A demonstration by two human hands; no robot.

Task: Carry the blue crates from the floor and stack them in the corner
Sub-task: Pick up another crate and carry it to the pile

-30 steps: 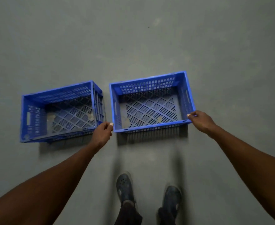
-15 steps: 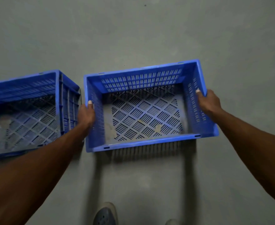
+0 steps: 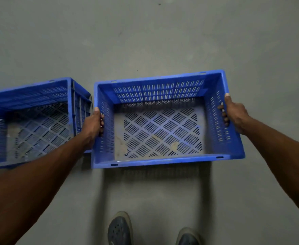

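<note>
We look straight down at a grey concrete floor (image 3: 163, 41) that fills the view. At the centre sits the largest thing, an empty blue crate (image 3: 163, 161), open side up, its near rim at about 6 o'clock from its middle and its far wall at 12 o'clock. We hold it by its two short ends, which we judge is the balanced way to lift something this wide. Our left hand (image 3: 92, 124) is at the crate's 9 o'clock, thumb up along the outside edge and fingers curled through the handle slot in the wall. Our right hand (image 3: 235, 114) is at 3 o'clock, thumb over the rim and fingers hooked into the slotted wall. A shadow below the near rim suggests the crate is just off the floor, though we cannot be certain. The walls have rows of narrow vertical slots; the base is a pale grid of diagonal slotted diamonds with a few dusty smudges. A second blue crate (image 3: 30, 96) of the same kind stands just beside it at 9 o'clock, also empty. Our two dark shoes (image 3: 120, 228) show at 6 o'clock. No corner is in view.
</note>
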